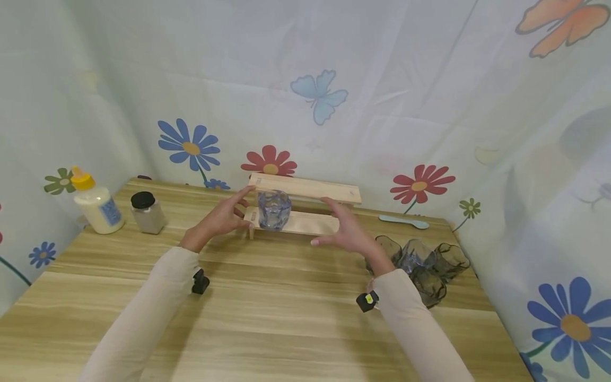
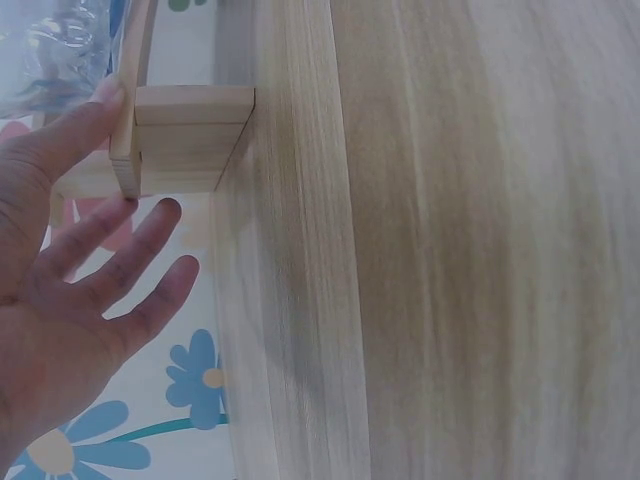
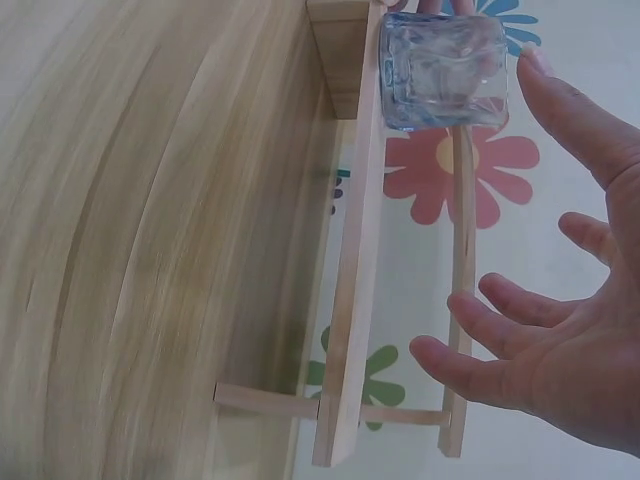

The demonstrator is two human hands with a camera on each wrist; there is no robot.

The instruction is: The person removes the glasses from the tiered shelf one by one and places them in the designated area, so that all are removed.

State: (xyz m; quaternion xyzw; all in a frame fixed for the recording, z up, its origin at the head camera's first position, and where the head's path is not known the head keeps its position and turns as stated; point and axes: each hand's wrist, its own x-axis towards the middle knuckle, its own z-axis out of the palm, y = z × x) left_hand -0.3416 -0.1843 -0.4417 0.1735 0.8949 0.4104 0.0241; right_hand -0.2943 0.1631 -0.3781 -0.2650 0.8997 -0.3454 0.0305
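Note:
A clear, bluish wavy-sided glass (image 1: 274,210) stands on the lower step, toward the left end, of a small two-tier wooden shelf (image 1: 307,223). My left hand (image 1: 220,218) is at the shelf's left end. In the left wrist view its thumb (image 2: 88,128) lies against the lower board's end, with the other fingers loosely spread beside it. My right hand (image 1: 350,229) is at the right part of the shelf, thumb and fingers apart and holding nothing. In the right wrist view its fingers (image 3: 500,335) spread in front of the upper board, away from the glass.
Several dark, clear glasses (image 1: 451,260) cluster at the table's right, near the right forearm. Behind them lies a pale blue spoon (image 1: 404,220). At left stand a glue bottle with a yellow cap (image 1: 97,209) and a black-lidded jar (image 1: 148,215). A flowered curtain (image 1: 229,79) hangs behind the table.

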